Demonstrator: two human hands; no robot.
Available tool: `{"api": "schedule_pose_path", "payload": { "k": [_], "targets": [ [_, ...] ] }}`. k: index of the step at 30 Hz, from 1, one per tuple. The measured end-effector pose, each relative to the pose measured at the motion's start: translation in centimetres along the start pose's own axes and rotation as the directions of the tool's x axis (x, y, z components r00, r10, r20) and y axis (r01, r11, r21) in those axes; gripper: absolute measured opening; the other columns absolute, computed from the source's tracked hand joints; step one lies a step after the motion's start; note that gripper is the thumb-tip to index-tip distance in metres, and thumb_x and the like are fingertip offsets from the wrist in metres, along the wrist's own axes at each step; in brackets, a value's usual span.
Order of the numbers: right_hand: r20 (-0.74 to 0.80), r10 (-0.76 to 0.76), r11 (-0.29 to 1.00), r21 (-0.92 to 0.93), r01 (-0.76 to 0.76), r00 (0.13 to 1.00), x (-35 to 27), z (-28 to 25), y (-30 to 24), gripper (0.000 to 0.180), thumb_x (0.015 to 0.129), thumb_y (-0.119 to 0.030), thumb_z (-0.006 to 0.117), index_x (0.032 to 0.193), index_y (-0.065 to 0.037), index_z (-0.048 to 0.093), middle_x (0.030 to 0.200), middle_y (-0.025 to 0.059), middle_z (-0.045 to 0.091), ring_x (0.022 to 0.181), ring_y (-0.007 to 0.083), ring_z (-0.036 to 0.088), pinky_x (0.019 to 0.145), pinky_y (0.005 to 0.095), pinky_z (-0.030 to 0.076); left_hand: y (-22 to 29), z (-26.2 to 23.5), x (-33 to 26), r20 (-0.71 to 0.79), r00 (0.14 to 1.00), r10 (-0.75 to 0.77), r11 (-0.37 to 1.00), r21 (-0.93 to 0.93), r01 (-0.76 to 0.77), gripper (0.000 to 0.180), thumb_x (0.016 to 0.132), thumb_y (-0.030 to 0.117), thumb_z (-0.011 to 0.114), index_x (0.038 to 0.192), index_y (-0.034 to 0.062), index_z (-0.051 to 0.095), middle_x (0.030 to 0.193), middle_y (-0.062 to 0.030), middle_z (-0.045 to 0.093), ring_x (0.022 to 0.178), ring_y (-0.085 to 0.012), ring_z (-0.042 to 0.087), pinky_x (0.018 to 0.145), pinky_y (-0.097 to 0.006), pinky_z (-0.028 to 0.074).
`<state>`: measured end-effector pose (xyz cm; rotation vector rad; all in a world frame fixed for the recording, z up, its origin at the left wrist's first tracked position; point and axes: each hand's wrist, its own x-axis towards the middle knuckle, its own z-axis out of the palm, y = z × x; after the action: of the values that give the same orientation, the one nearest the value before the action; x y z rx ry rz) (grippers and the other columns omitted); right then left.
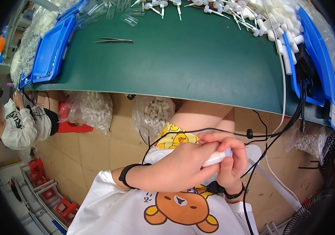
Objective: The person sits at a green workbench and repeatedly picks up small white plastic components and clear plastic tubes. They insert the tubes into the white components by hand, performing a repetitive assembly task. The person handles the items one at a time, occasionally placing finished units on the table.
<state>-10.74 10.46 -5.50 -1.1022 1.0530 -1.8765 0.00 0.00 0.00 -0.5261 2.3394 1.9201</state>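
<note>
Above my lap, my left hand (191,160) is closed around a small white bottle (214,159), which lies tilted between both hands. The fingers of my right hand (234,158) pinch its right end, where a pale translucent cap-like piece (228,152) shows between thumb and fingers. A thin line sticks out past that end, too fine to identify. Part of the bottle is hidden by my fingers. Both hands are below the front edge of the green table (167,62).
Tweezers (114,40) lie on the table. White bottles (287,39), stemmed white caps (238,11) and clear tubes (129,19) are heaped along its far side. Blue trays (52,51) stand at both ends. Black cables (267,147) hang beside my right hand. A co-worker (22,121) sits left.
</note>
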Motion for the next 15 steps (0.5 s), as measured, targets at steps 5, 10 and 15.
{"api": "schedule_pose_path", "payload": {
  "k": [5, 10, 15],
  "targets": [
    [-0.031, 0.028, 0.999, -0.022, -0.029, 0.999, -0.2, 0.3, -0.4, 0.020, 0.092, -0.013, 0.040, 0.098, 0.006, 0.043, 0.112, 0.0331, 0.051, 0.107, 0.0383, 0.053, 0.091, 0.0455, 0.043, -0.2, -0.2, 0.2, 0.017, 0.999, 0.052, 0.993, -0.104, -0.050, 0.023, 0.084, 0.017, 0.052, 0.091, -0.0035, 0.045, 0.069, -0.0194, 0.054, 0.064, -0.0357, 0.058, 0.056, -0.039, 0.045],
    [-0.039, 0.065, 0.998, 0.014, -0.064, 0.997, 0.0, 0.6, -0.6, 0.021, 0.092, -0.012, 0.040, 0.097, 0.008, 0.046, 0.114, 0.0333, 0.050, 0.111, 0.0394, 0.050, 0.094, 0.0462, 0.040, -0.6, -0.1, 0.1, 0.007, 0.998, 0.066, 0.996, -0.060, -0.065, 0.025, 0.085, 0.019, 0.050, 0.090, -0.0040, 0.045, 0.066, -0.0197, 0.054, 0.063, -0.0357, 0.057, 0.057, -0.040, 0.044],
    [-0.037, 0.112, 0.994, -0.012, -0.112, 0.993, -0.1, 0.5, -0.6, 0.027, 0.093, -0.013, 0.035, 0.103, 0.009, 0.048, 0.119, 0.0321, 0.047, 0.115, 0.0395, 0.047, 0.098, 0.0451, 0.035, -0.9, -0.1, 0.4, 0.055, 0.998, -0.002, 0.999, -0.052, 0.005, 0.028, 0.084, 0.020, 0.054, 0.102, -0.0003, 0.049, 0.076, -0.0162, 0.059, 0.067, -0.0336, 0.059, 0.056, -0.037, 0.046]
  ]
}}
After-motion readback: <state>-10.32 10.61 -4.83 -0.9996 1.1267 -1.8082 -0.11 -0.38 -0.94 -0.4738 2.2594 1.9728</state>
